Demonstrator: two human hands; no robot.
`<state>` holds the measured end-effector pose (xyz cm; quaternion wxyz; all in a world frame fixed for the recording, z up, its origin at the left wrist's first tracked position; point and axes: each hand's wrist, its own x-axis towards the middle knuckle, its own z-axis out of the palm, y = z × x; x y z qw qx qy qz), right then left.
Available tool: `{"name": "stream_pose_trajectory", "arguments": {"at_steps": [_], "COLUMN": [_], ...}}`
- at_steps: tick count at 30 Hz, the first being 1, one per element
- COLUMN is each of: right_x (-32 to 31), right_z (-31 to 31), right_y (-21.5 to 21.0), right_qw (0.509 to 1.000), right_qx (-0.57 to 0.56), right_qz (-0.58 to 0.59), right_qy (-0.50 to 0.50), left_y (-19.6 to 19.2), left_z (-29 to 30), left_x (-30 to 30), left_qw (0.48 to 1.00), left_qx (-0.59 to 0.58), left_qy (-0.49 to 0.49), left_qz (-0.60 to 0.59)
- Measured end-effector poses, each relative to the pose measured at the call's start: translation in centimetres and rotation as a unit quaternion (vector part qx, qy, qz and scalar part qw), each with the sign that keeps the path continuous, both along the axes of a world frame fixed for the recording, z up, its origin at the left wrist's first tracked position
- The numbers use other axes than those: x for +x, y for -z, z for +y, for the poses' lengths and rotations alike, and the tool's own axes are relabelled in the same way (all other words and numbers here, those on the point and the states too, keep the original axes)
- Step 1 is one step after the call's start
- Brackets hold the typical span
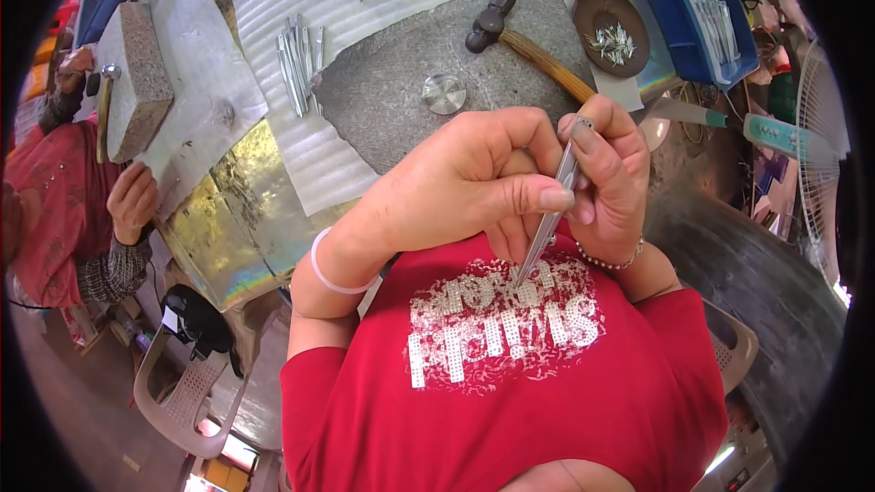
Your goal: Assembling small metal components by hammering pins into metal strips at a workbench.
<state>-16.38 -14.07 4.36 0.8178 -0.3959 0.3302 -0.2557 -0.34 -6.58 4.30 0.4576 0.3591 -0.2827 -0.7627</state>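
A pair of silver tweezers (538, 246) is held in front of my red shirt, tilted with the pointed tips down toward me. My left hand (474, 173) pinches its middle between thumb and fingers. Near its upper end my right hand (612, 169) closes round it, thumb against the side. Whether a small part sits at that end is too small to tell. Beyond my hands, a round metal disc (444, 94) lies on a grey stone slab (383, 82). A hammer (545, 64) with a wooden handle rests on the slab's right part.
A brown dish (586, 14) of small silver pieces stands right of the hammer. Several tweezers (296, 64) lie on white foam sheet (264, 9); more are in a blue tray (670, 9). At left, a co-worker's hand (133, 200) is beside a stone block (137, 82). A fan (820, 118) stands right.
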Motion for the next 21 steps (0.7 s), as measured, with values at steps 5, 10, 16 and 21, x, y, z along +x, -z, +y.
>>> {"name": "stream_pose_trajectory", "arguments": {"at_steps": [5,10,16,21], "right_x": [0.1,0.8,1.9,2.0], "right_z": [0.2,-0.2,-1.1,-0.5], "right_y": [0.4,0.6,1.6,1.3], "right_qw": [1.0,1.0,0.996,0.999], "right_qx": [-0.009,0.018,0.079,0.019], "right_qz": [-0.01,-0.019,-0.022,-0.027], "right_qy": [0.011,0.002,-0.032,-0.026], "left_y": [1.2,2.1,3.0,3.1], "left_z": [0.1,0.5,0.9,1.1], "left_x": [-0.2,-0.7,-1.3,-0.5], "left_qw": [0.997,0.988,0.973,0.982], "left_qx": [0.01,0.029,0.065,0.028], "left_qy": [0.004,-0.045,-0.124,-0.102], "left_qz": [0.076,0.142,0.184,0.159]}}
